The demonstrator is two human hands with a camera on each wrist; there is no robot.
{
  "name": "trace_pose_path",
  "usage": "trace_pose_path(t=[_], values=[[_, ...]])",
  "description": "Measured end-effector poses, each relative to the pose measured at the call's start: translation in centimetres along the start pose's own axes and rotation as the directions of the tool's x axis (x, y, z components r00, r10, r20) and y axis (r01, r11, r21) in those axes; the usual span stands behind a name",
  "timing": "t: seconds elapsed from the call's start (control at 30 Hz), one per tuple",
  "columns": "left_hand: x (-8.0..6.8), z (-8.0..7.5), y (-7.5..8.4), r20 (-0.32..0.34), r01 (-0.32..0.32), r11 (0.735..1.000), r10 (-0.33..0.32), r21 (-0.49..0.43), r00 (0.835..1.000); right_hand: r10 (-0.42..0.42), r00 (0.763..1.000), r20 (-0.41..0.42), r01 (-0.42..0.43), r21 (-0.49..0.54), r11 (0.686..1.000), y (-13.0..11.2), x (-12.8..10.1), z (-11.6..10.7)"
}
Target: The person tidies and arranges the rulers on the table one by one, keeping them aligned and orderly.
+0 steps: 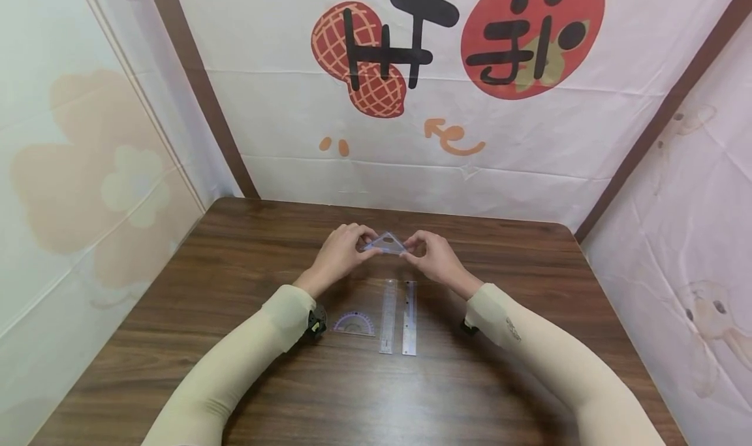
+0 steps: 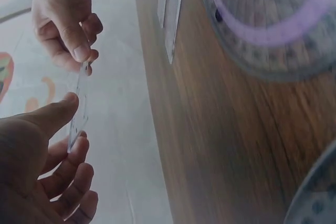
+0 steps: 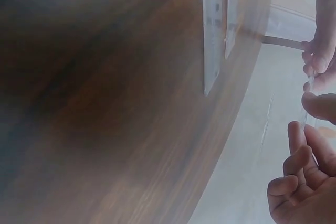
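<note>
Both hands hold a clear triangular set square [image 1: 388,242] by its two lower corners, over the far part of the table. My left hand [image 1: 343,250] pinches one corner; in the left wrist view the thumb [image 2: 60,109] is on one face and fingers on the other. My right hand [image 1: 433,258] grips the opposite corner between thumb and fingers. Seen from the wrists, the set square [image 2: 79,106] appears almost edge-on. Nearer than the hands, two clear straight rulers [image 1: 388,318] [image 1: 410,322] lie side by side, with a purple-banded protractor [image 1: 354,324] to their left.
The brown wooden table [image 1: 376,400] ends at a printed white curtain [image 1: 282,119] behind the hands. More curtains hang at both sides. Next to the left wrist's black device [image 1: 317,322], a curved, marked edge [image 2: 315,203] shows at the corner of the left wrist view.
</note>
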State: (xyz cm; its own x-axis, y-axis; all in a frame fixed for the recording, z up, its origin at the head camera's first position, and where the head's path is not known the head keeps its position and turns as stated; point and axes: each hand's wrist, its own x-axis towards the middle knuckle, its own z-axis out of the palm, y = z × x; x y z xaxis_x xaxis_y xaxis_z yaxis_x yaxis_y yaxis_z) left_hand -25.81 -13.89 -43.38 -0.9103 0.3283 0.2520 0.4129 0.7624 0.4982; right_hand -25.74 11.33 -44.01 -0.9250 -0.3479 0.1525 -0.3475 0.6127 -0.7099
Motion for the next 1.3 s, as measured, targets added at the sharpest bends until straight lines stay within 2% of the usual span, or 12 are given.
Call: trace_pose_path(t=[0.23, 0.43, 0.77, 0.97, 1.13, 1.3], values=[[-0.4, 0.9, 1.0, -0.015, -0.048, 0.999, 0.048, -0.009, 0.999, -0.009, 1.0, -0.015, 0.009, -0.015, 1.0, 0.5, -1.6, -0.9], [-0.9, 1.3, 2.2, -0.019, -0.06, 0.998, 0.059, -0.032, 0.998, 0.001, 1.0, -0.024, -0.001, -0.015, 1.0, 0.7, -2.8, -1.7], [-1.6, 1.8, 4.1, 0.004, -0.114, 0.993, 0.114, -0.019, 0.993, 0.017, 0.999, -0.033, -0.017, 0.007, 1.0, 0.9, -5.5, -2.9], [-2.3, 2.4, 5.2, 0.021, -0.15, 0.988, 0.151, -0.024, 0.988, 0.012, 0.998, -0.063, -0.014, -0.018, 1.0, 1.5, -7.2, -3.1], [-2.7, 2.9, 5.8, 0.042, -0.159, 0.987, 0.16, -0.025, 0.986, 0.003, 0.996, -0.09, -0.005, -0.025, 1.0, 1.8, -8.4, -3.5], [-2.9, 3.3, 6.6, 0.076, -0.156, 0.987, 0.159, -0.045, 0.984, 0.039, 0.996, -0.082, -0.04, -0.018, 0.999, 2.1, -9.3, -3.7]])
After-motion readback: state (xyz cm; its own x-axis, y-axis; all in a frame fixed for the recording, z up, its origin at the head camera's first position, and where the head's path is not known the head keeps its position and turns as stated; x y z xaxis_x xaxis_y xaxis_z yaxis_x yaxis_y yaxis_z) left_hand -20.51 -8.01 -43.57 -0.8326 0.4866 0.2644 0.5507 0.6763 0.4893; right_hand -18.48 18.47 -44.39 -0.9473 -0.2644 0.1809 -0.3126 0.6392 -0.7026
